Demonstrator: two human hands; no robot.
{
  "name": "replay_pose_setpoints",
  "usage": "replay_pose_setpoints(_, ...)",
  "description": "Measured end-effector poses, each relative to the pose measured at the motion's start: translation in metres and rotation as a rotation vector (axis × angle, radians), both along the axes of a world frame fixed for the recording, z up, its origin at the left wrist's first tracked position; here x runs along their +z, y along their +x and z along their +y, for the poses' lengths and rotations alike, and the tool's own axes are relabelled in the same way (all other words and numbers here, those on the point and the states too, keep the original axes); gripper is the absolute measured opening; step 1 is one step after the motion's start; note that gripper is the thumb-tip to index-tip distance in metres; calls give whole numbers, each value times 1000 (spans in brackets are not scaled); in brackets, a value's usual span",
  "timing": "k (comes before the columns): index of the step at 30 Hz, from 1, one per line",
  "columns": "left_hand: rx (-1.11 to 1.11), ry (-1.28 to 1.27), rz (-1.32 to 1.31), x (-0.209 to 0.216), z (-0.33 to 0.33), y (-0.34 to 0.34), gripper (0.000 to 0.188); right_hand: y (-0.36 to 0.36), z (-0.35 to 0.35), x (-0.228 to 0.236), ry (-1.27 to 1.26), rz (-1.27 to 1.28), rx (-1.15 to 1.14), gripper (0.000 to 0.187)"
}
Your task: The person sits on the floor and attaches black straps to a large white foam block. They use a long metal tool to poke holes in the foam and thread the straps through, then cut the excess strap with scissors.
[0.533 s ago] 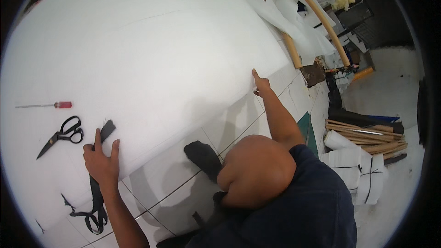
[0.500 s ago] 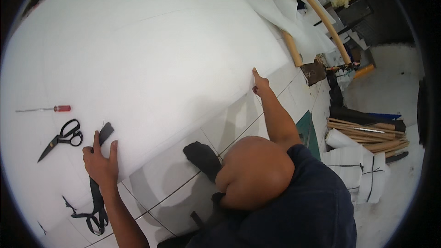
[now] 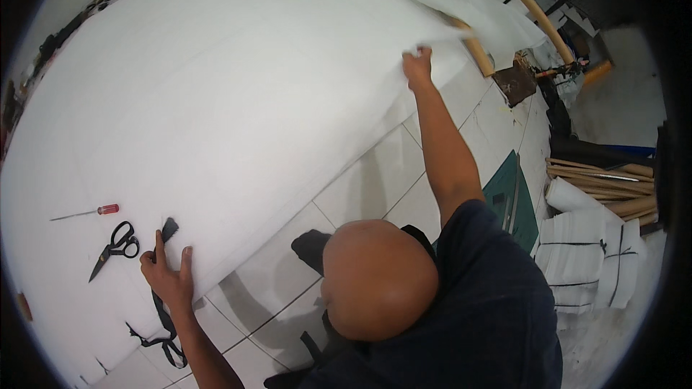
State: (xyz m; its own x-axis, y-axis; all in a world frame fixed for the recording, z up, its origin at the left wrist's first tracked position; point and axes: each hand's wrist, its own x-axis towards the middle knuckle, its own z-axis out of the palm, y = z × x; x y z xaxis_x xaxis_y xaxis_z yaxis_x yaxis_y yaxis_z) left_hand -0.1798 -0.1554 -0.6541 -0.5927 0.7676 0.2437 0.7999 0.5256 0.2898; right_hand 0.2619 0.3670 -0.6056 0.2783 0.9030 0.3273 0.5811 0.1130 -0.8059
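I see the white sheet (image 3: 238,115) lying mostly flat, seven to one o'clock. Left hand (image 3: 169,284), eight o'clock: fingers wide on black strip (image 3: 169,230). Right hand (image 3: 417,70), one o'clock: fingers narrow, apparently pinching sheet edge; that stretch looks raised, not yet flat.

A broad white sheet (image 3: 238,115) lies spread over the tiled floor (image 3: 393,205), rumpled near its right corner, and a narrow black strip (image 3: 170,229) with a frayed tip lies across its near edge at the left, trailing into tangled loops
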Motion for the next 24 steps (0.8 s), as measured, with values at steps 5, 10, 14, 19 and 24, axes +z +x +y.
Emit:
replay_pose_setpoints(5, 138, -97, 104, 9, -4, -3, 65, -77, -52, 101, 387, 263, 130, 46)
replay_pose_setpoints(10, 182, -156, 42, -1, 15, 13, 66, 33, -13, -14, -262, -272, -230, 58)
replay_pose_setpoints(14, 138, -125, 65, -3, 8, 8, 66, 48, -22, -83, -383, -41, -403, 60)
replay_pose_setpoints(19, 148, -106, 126, -4, 12, 5, 66, 35, -21, -101, -355, -37, -623, 69)
replay_pose_setpoints(24, 179, -151, 59, 0, 14, 8, 64, 50, -9, -93, -287, -6, -657, 71)
